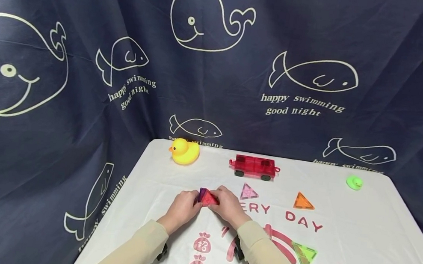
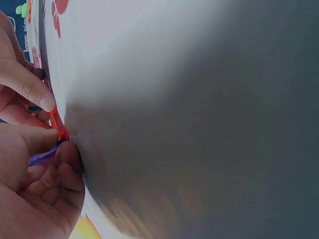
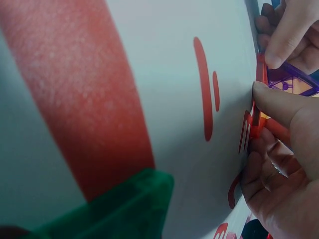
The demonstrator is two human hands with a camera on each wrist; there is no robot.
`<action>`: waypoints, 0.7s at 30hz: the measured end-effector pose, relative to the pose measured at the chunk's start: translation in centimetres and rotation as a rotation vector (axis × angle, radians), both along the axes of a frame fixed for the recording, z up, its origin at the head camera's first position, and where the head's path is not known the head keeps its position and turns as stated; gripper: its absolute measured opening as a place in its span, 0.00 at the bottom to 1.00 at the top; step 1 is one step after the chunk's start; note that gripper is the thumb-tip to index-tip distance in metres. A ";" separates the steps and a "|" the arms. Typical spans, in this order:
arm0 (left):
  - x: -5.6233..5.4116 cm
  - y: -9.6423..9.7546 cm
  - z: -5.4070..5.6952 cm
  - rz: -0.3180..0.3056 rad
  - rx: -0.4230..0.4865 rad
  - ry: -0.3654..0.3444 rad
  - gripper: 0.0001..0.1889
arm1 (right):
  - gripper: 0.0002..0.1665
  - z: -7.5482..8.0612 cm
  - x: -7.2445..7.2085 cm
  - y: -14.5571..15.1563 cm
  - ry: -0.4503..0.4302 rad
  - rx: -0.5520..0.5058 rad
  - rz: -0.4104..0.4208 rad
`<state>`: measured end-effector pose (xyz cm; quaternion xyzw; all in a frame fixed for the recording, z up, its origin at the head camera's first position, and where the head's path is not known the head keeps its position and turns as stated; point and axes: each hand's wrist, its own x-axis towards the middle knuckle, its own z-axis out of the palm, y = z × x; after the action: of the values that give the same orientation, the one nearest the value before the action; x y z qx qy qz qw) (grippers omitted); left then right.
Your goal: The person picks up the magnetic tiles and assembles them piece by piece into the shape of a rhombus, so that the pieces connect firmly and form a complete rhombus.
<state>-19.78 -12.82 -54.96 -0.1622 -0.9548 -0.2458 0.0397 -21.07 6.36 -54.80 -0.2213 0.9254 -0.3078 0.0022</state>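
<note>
Near the middle of the table, my left hand [image 1: 183, 207] pinches a purple see-through magnetic tile [image 1: 202, 193]. My right hand [image 1: 229, 206] grips a red triangular magnetic tile [image 1: 209, 198] right beside it. In the left wrist view the purple tile [image 2: 42, 157] and the red tile [image 2: 56, 122] meet at an edge, standing at an angle to each other. The right wrist view shows the left thumb also touching the upper end of the red tile [image 3: 260, 69], with the purple tile [image 3: 301, 79] behind. Fingers hide parts of both tiles.
Beyond the hands lie a pink triangle tile [image 1: 248, 192], an orange one [image 1: 303, 201] and a red wheeled car base [image 1: 255, 166]. A yellow duck [image 1: 185, 151] and a small green duck [image 1: 354, 182] stand farther back. A green triangle tile [image 1: 304, 255] lies right of the right forearm.
</note>
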 end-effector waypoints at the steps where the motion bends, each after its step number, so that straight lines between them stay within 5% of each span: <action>1: 0.0 0.0 0.0 0.000 0.003 0.002 0.08 | 0.27 0.0 0.0 0.0 -0.003 -0.001 -0.002; 21: 0.1 0.2 -0.9 0.029 0.036 0.004 0.10 | 0.30 -0.5 0.4 0.8 0.034 -0.003 0.011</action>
<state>-19.66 -12.65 -55.88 -0.1479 -0.9524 -0.2621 0.0480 -20.66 7.17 -55.28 -0.2318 0.9236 -0.3052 -0.0121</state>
